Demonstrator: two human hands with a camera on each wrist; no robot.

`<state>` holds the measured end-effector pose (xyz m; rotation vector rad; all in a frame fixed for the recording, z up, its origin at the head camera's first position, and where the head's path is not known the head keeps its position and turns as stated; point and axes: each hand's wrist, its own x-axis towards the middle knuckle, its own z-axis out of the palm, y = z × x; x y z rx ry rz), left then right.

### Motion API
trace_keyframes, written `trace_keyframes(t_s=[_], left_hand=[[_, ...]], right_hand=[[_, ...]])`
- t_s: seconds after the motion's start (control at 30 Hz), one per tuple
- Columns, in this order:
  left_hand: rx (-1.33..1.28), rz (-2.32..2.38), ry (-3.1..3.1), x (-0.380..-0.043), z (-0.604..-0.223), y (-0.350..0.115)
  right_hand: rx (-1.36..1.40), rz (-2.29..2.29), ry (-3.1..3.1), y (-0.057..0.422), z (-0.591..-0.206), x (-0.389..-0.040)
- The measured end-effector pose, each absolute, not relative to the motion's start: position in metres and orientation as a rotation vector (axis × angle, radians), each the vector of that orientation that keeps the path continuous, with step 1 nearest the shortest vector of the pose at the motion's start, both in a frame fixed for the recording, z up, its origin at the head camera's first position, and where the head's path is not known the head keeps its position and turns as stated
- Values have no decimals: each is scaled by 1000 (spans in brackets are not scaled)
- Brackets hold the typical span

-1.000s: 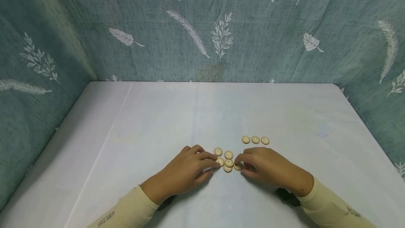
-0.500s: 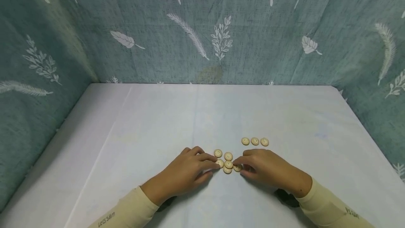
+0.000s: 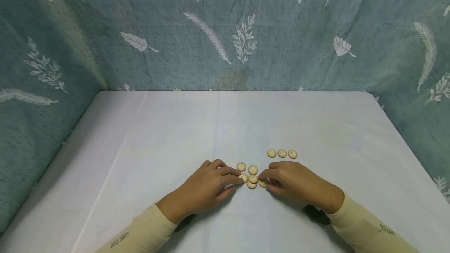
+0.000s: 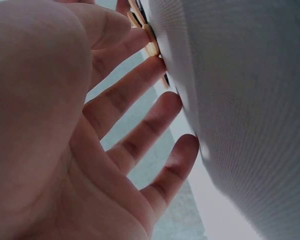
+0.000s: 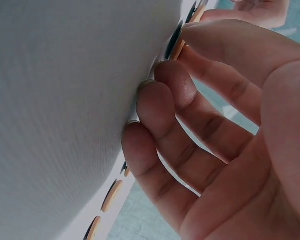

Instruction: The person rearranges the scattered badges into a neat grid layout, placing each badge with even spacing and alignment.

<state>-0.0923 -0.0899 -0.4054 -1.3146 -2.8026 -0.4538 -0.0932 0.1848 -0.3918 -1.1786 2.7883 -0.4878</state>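
"Buttons, in what sort of room?"

"Backed and flanked by green cloth, printed with pale leaves."

"And underneath?"

"White desk, finely woven on top; likely enough drag to prevent easy skating."

"Hands?"

"Left hand: fingers extended, fingertips touching one button, nothing gripped. Right hand: thumb and index finger pinching another button at the rim."

"And the others?"

"Clustered between both hands, one overlapping a neighbour; three more in a row beyond the right hand."

"Handling?"

"Probably light, stiff, hard to break, perhaps slippery on the face. Best taken by the rim, one side tipped up first, or slid flat under a fingertip."
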Motion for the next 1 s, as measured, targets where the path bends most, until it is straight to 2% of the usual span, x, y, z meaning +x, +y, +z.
trace_keyframes(t_s=[1.0], left_hand=[[-1315, -479, -2781, -92, -408, -90]], right_hand=[[-1099, -526, 2753, 183, -394, -94]])
